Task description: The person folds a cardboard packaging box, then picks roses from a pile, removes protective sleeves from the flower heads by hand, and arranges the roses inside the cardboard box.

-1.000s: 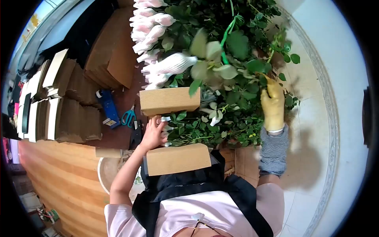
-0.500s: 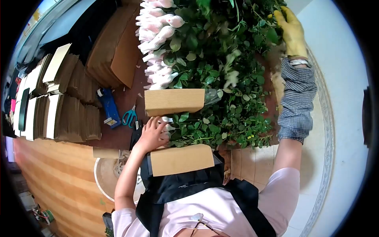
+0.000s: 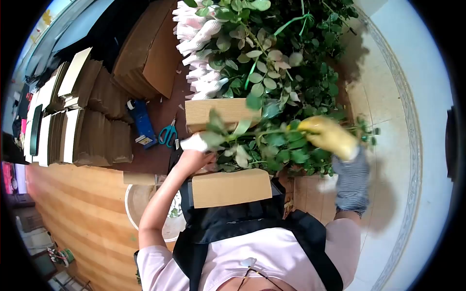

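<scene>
In my right hand, which wears a yellow glove, a leafy rose stem is gripped; it lies crosswise, blurred by motion. Its flower head, in a white net sleeve, points left over the fingers of my bare left hand. Those fingers are mostly hidden, so their grip does not show. Below the stem, more leafy stems lie between two cardboard pieces: a ribbed one behind and a plain tan one close to my apron.
White-sleeved flower heads with dense foliage fill the table's back. To the left are teal-handled scissors, a blue tool, cardboard stacks and large cardboard sheets. A round white bin stands below the left arm.
My right hand has come down and inward from the far right of the pile, bringing a leafy rose stem. My left hand stays near the cardboard, now partly covered by the sleeved flower head.
</scene>
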`<state>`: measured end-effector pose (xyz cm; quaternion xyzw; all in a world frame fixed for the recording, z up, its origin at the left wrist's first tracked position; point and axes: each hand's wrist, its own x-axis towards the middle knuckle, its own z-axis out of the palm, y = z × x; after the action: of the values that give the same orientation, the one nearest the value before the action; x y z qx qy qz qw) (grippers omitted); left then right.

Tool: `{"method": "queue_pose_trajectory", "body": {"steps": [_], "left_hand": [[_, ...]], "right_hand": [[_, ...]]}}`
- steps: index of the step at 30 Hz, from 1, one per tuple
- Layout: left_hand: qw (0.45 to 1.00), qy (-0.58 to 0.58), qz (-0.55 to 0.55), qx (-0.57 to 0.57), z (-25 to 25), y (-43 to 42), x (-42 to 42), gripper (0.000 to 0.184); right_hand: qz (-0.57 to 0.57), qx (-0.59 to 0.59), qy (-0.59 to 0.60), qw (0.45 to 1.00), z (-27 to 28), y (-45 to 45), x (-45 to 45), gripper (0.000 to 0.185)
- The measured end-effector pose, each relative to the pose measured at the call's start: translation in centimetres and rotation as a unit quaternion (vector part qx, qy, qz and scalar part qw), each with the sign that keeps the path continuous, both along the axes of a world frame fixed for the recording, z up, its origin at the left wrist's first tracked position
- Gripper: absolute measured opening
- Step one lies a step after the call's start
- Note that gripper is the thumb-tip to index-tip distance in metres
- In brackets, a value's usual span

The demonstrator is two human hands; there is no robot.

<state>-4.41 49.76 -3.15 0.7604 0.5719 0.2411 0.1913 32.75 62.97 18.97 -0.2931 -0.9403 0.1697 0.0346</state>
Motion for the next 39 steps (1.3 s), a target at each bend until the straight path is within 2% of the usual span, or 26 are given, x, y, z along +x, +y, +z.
{"method": "queue_pose_trajectory", "body": {"steps": [2, 3, 4, 5, 7, 8, 9, 11, 13, 14, 15, 17, 19, 20, 23, 24, 25, 27, 29, 30, 31, 32, 33, 35, 36, 39], "left_hand": [[0.999, 0.000, -0.015, 0.030, -3.2, 0.3, 0.3, 0.050], [0.995, 0.048, 0.015, -0.091, -4.2, -0.2, 0.8, 0.054], [0.998, 0.045, 0.024, -0.035, -3.3, -0.5, 1.1, 0.055], [0.999, 0.038, 0.031, 0.020, -2.3, -0.7, 1.5, 0.056], [0.999, 0.025, 0.029, 0.035, -3.0, -0.8, 1.4, 0.061], [0.998, 0.039, 0.048, 0.031, -3.2, -1.0, 1.0, 0.063], [0.998, 0.046, 0.042, 0.021, -3.5, -0.7, 1.7, 0.065], [0.998, 0.040, 0.044, 0.006, -3.2, -0.5, 1.9, 0.066], [0.998, 0.048, 0.038, -0.022, -3.3, -0.5, 1.9, 0.067], [0.998, 0.045, 0.032, -0.017, -3.3, -0.5, 1.9, 0.067], [0.999, 0.043, 0.030, -0.009, -3.4, -0.4, 1.8, 0.067], [0.998, 0.051, 0.042, -0.019, -4.0, -0.6, 1.8, 0.066], [0.999, 0.030, 0.030, -0.018, -3.5, -0.6, 1.5, 0.064], [0.999, -0.023, 0.011, -0.042, -3.0, -0.7, 0.9, 0.064], [0.997, -0.060, 0.055, -0.018, -1.8, -2.6, -0.7, 0.055], [0.990, -0.107, 0.087, -0.034, -1.6, -3.6, -1.5, 0.048], [0.974, -0.170, 0.149, -0.025, -1.6, -4.3, -1.6, 0.029], [0.924, -0.254, 0.247, -0.147, -2.5, -5.7, -2.1, 0.021], [0.889, -0.336, 0.242, -0.193, -2.3, -5.5, -1.5, 0.027], [0.907, -0.278, 0.222, -0.226, -2.5, -5.2, -1.4, 0.029], [0.920, -0.218, 0.199, -0.257, -2.6, -4.8, -1.3, 0.031], [0.931, -0.208, 0.204, -0.220, -1.5, -4.2, -0.8, 0.043], [0.930, -0.210, 0.205, -0.222, -0.3, -3.7, -0.9, 0.043], [0.930, -0.038, 0.149, -0.334, 1.0, -3.1, -1.1, 0.050], [0.930, -0.031, 0.095, -0.354, 0.4, -3.2, -1.2, 0.057], [0.950, -0.112, 0.073, -0.282, -0.7, -3.1, -0.9, 0.046]], "right_hand": [[-0.028, 0.015, 0.024, 0.999, -10.6, -0.3, 1.0, 0.034], [-0.056, 0.034, 0.024, 0.998, -15.1, -0.3, 1.2, 0.034], [-0.097, 0.057, -0.008, 0.994, -17.9, -1.1, 1.1, 0.033], [-0.139, 0.078, -0.042, 0.986, -19.6, -2.0, 0.8, 0.032], [-0.195, 0.101, -0.103, 0.970, -20.7, -3.1, 0.1, 0.025], [-0.231, 0.133, -0.085, 0.960, -21.0, -3.7, -0.1, 0.018], [-0.325, 0.170, -0.131, 0.921, -19.5, -4.6, -1.9, 0.017], [-0.334, 0.326, -0.046, 0.883, -20.1, -4.5, -3.2, 0.020], [-0.317, 0.216, -0.090, 0.919, -25.4, -5.7, -1.6, 0.031], [-0.334, 0.248, -0.021, 0.909, -26.7, -5.8, -1.9, 0.041], [-0.332, 0.244, -0.021, 0.911, -26.8, -5.7, -1.9, 0.041], [-0.333, 0.115, -0.036, 0.935, -25.7, -5.1, -0.9, 0.046], [-0.305, -0.129, 0.070, 0.941, -22.2, -3.9, 0.5, 0.062], [-0.315, -0.222, 0.139, 0.912, -22.3, -3.5, 2.0, 0.067], [-0.269, -0.192, 0.012, 0.944, -14.2, -2.4, 0.3, 0.063], [-0.215, -0.133, -0.013, 0.967, -12.7, -2.6, -0.5, 0.064], [-0.177, -0.116, -0.029, 0.977, -10.3, -3.0, -2.6, 0.063], [-0.007, -0.229, 0.077, 0.970, -7.4, -2.8, -7.8, 0.061], [0.099, -0.356, 0.075, 0.926, -8.0, -2.9, -12.8, 0.057], [0.100, -0.388, 0.034, 0.915, -10.7, -3.1, -14.3, 0.047], [0.164, -0.216, -0.068, 0.960, -13.4, -3.4, -15.3, 0.034], [0.206, -0.147, -0.241, 0.937, -16.0, -3.4, -17.1, 0.022], [0.261, -0.090, -0.330, 0.903, -19.3, -3.9, -17.9, 0.014], [0.261, -0.096, -0.330, 0.902, -21.8, -4.3, -18.3, 0.012], [0.251, -0.083, -0.348, 0.900, -21.5, -4.5, -18.6, 0.012], [0.265, -0.078, -0.358, 0.892, -20.4, -5.0, -18.1, 0.015]]}}
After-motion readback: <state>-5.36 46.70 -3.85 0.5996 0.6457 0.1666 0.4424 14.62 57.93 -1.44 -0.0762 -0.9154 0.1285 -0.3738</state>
